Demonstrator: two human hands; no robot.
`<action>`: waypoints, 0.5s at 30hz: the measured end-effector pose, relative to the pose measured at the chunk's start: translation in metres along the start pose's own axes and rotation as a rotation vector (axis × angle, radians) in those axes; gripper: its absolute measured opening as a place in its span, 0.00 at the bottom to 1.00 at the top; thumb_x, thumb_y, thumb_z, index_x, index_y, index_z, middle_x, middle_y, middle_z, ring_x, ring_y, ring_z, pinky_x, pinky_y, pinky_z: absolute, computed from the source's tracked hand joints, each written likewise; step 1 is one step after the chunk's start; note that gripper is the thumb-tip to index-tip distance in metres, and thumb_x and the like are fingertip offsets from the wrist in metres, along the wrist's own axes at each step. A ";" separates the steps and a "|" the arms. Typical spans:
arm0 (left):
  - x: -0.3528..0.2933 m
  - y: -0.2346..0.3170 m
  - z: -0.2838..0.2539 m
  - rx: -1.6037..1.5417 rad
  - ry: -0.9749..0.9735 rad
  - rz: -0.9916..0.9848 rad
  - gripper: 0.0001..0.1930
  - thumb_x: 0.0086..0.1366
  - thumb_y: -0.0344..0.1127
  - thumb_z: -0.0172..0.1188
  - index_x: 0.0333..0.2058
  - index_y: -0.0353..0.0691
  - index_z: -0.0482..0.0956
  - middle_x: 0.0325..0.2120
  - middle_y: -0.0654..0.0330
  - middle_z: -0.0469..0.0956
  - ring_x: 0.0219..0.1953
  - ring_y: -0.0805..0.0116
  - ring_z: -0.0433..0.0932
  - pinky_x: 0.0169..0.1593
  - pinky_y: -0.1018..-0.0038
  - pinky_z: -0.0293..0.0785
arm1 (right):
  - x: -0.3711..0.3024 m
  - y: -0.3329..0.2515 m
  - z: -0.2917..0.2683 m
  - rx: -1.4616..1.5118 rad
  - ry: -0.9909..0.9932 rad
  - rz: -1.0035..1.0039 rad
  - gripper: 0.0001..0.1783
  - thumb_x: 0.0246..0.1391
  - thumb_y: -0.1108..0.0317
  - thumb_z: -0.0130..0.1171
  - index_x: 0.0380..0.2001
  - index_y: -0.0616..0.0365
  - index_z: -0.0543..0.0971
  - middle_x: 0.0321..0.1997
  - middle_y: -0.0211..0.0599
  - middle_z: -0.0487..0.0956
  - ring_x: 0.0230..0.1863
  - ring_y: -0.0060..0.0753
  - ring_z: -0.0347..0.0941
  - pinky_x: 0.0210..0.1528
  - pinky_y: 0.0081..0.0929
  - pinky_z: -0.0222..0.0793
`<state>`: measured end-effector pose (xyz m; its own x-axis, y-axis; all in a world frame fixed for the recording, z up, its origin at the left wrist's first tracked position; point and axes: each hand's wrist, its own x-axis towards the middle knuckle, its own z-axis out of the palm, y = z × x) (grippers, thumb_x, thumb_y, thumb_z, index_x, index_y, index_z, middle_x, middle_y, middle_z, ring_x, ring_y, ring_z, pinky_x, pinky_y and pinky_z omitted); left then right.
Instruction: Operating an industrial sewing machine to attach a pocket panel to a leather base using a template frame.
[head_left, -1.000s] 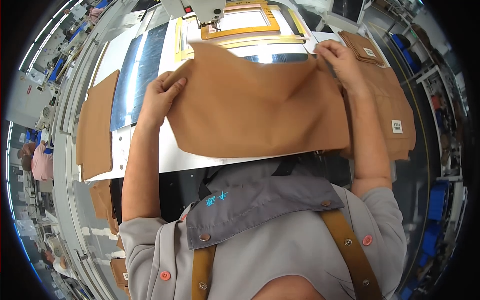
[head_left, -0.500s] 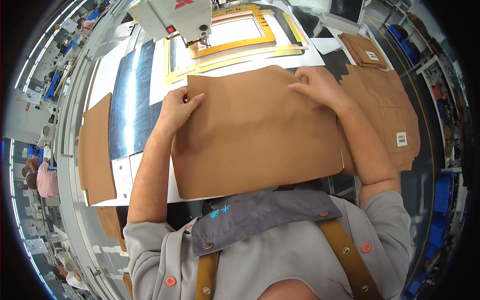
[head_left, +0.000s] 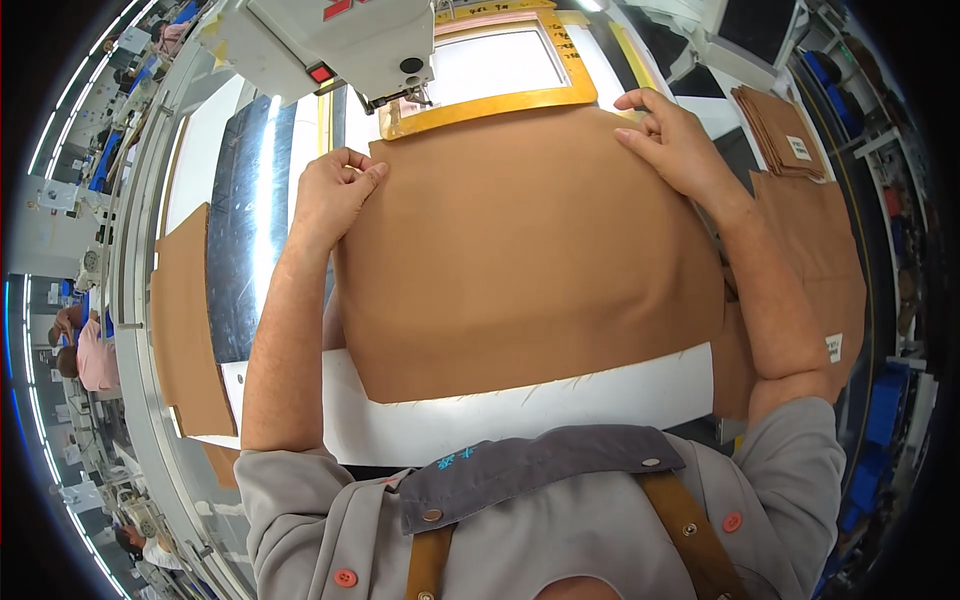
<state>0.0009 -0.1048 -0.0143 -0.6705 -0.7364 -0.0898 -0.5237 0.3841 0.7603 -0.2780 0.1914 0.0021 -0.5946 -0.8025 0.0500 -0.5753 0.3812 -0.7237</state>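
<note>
A large brown fabric panel (head_left: pixel 530 250) lies spread out in front of me, its far edge up against the yellow frame (head_left: pixel 490 115) below the sewing machine head (head_left: pixel 340 45). My left hand (head_left: pixel 338 195) pinches the panel's far left corner between thumb and fingers. At the far right edge, my right hand (head_left: pixel 675 145) has its thumb on top of the cloth and its bent fingers along the border, gripping it; the fingertips' undersides are hidden. The panel's near edge rests over a white board (head_left: pixel 520 425).
Brown cut pieces (head_left: pixel 185 330) lie at the left beside a shiny metal plate (head_left: pixel 255 230). To the right are a folded brown stack (head_left: pixel 775 130) and more brown pieces (head_left: pixel 810 240) with white labels. A dark screen (head_left: pixel 755 30) stands at the far right.
Both hands have moved the brown panel forward, so its far edge now meets the yellow frame. My view has shifted closer to the machine, and the white board shows below the panel.
</note>
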 end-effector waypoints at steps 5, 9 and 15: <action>0.018 0.007 0.001 0.075 0.017 0.020 0.11 0.63 0.38 0.69 0.33 0.35 0.81 0.16 0.68 0.77 0.19 0.81 0.69 0.25 0.77 0.64 | 0.020 0.009 0.002 0.018 0.043 -0.032 0.17 0.63 0.67 0.62 0.53 0.57 0.75 0.21 0.27 0.73 0.26 0.19 0.69 0.32 0.24 0.65; 0.032 0.004 0.004 0.046 0.026 0.044 0.09 0.63 0.36 0.67 0.32 0.35 0.81 0.15 0.69 0.76 0.19 0.81 0.68 0.25 0.77 0.63 | 0.031 0.013 0.006 0.075 0.103 -0.097 0.15 0.63 0.70 0.60 0.52 0.56 0.76 0.26 0.28 0.76 0.26 0.17 0.69 0.33 0.21 0.67; 0.031 0.015 0.004 0.123 0.024 0.080 0.08 0.65 0.32 0.66 0.30 0.36 0.78 0.17 0.73 0.72 0.19 0.86 0.63 0.24 0.81 0.56 | 0.029 0.005 -0.001 0.019 0.057 -0.041 0.10 0.61 0.69 0.63 0.44 0.60 0.81 0.32 0.27 0.81 0.26 0.17 0.71 0.34 0.22 0.70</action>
<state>-0.0300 -0.1198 -0.0077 -0.7006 -0.7134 -0.0159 -0.5309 0.5063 0.6795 -0.2989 0.1708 0.0008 -0.6023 -0.7894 0.1185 -0.5892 0.3395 -0.7332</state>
